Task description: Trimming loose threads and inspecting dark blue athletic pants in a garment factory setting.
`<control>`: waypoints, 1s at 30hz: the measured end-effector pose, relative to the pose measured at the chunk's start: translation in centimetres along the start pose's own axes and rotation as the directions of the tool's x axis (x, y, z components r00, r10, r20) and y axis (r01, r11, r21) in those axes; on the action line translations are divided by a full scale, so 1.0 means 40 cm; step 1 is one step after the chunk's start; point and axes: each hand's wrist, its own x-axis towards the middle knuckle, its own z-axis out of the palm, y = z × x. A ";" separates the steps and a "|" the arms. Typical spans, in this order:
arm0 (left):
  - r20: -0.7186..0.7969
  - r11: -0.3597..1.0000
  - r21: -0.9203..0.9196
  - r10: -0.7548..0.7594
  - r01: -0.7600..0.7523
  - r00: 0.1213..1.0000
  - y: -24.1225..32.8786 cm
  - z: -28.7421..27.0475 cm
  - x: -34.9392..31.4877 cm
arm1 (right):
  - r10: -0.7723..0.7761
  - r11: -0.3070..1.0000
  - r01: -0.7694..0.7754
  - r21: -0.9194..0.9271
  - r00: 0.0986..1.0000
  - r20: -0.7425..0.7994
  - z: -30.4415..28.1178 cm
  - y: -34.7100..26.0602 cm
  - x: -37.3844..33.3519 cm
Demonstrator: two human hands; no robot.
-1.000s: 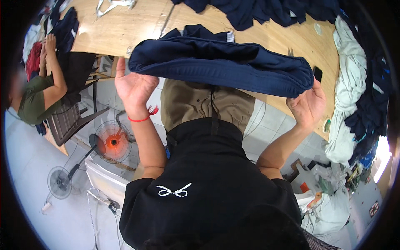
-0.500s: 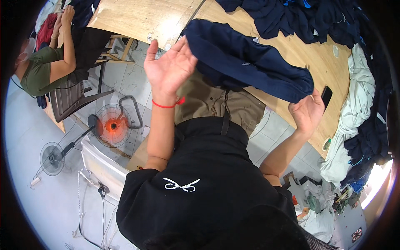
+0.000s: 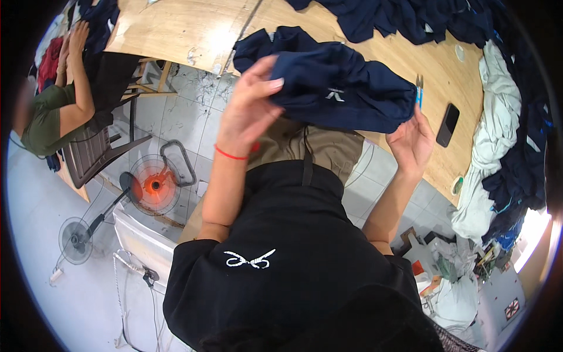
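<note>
Navy garment, one, held up between two bare hands

Right hand [image 3: 412, 144]: thumb and fingers at the garment's right lower corner, appearing to pinch it; fingertips partly hidden by the cloth.

Left hand [image 3: 251, 97]: at the garment's left end, fingers curved, thumb pointing across the cloth. Whether it pinches or only touches, cannot tell. Red wristband [image 3: 229, 154] below it.

Navy garment [image 3: 334, 88]: spread sideways above the near table edge, in front of the person's lap; a small white mark on the face turned up. More dark cloth lies behind its left end; whether it is the same piece, cannot tell.

Progress, as judged: handling under way. Done: garment lifted, marked face in view. Left: garment not laid flat, folded or released.

Table [image 3: 437, 64]: pale wood. Upon it, snips [image 3: 419, 92] with blue handles, just beyond the garment's right end, in neither hand; black phone [image 3: 447, 125], lying to the right of the snips.

Table borders: navy cloth heap [image 3: 387, 20] along the far side; pale cloth [image 3: 498, 88], bunched down the right edge.

Floor and left side: fan [image 3: 155, 185] with orange centre; white bin [image 3: 138, 232]; brown chair [image 3: 91, 155]; a seated co-worker in a green sleeve [image 3: 53, 111], arms raised toward other cloth.
</note>
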 end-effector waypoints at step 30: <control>0.362 -0.281 0.923 0.406 -0.262 0.839 0.074 -0.170 -0.033 | -0.127 0.095 0.108 -0.990 0.987 0.095 0.008 0.006 -0.083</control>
